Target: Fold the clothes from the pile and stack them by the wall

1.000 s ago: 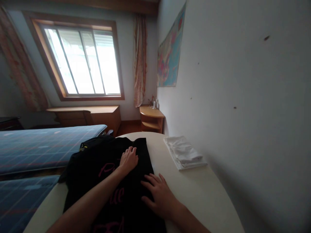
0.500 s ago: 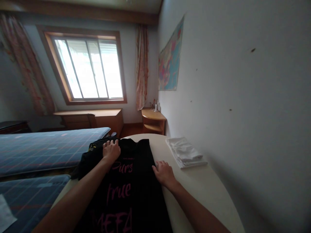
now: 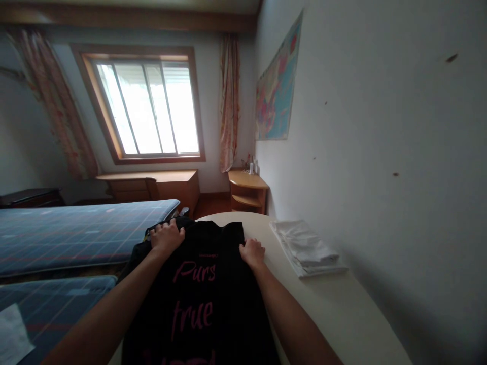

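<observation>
A black T-shirt [image 3: 228,289] with pink lettering is spread on the round table, its right part folded inward so the words are cut off. My left hand [image 3: 166,239] is closed on the shirt's upper left part, fingers bent over the cloth and thumb to the right. At the upper right edge, my right hand [image 3: 253,251] has its fingers curled, with the thumb against the fabric. The fingertips of both hands are partly hidden. The shirt's near end runs out of view at the bottom.
White folded cloth [image 3: 304,246] lies on the cream tabletop [image 3: 323,299] beside the wall on the right. Blue plaid mattresses [image 3: 95,228] stand close on the left, with a white sheet [image 3: 15,332] on the nearer one. Beyond are a desk [image 3: 178,176] and a corner shelf [image 3: 249,180].
My left hand has shifted left on the shirt. My right hand has drawn in at the shirt's right edge, its fingers more curled. The view has turned slightly left.
</observation>
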`<act>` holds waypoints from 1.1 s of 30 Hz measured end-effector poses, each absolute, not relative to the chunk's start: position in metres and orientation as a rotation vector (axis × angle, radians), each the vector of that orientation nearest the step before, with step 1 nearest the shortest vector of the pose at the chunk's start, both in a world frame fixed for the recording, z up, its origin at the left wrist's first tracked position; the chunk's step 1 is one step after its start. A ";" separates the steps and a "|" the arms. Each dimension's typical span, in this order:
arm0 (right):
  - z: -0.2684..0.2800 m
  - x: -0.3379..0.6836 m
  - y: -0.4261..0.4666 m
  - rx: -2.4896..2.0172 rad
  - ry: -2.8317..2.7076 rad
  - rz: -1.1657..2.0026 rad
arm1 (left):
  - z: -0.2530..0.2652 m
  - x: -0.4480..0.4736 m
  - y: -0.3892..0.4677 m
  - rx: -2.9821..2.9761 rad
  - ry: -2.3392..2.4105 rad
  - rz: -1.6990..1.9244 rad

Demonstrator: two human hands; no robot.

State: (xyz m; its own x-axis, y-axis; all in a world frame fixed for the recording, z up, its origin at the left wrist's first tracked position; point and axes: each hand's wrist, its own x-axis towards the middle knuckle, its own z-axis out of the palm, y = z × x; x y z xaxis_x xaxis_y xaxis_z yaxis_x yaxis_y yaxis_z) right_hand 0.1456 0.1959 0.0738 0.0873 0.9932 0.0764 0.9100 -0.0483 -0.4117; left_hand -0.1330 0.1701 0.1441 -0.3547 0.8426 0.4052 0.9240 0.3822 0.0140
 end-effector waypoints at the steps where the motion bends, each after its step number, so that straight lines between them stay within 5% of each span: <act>1: 0.074 0.143 0.197 -2.007 -1.884 0.334 | 0.145 -0.135 0.170 -1.564 -2.314 -0.347; 19: 0.088 0.213 0.237 -1.926 -2.021 0.219 | 0.125 -0.053 0.170 -2.064 -1.892 -0.572; 33: 0.080 0.213 0.128 -1.619 -2.308 0.034 | 0.080 0.008 0.097 -2.597 -1.552 -0.355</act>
State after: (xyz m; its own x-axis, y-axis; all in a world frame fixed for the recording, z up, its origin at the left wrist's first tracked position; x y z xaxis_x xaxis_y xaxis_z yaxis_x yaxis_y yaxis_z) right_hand 0.2128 0.1282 0.0798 -0.3061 0.9198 0.2453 0.9122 0.3571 -0.2009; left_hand 0.0080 0.0973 0.0800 0.4550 0.8556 0.2468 0.8778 -0.4776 0.0376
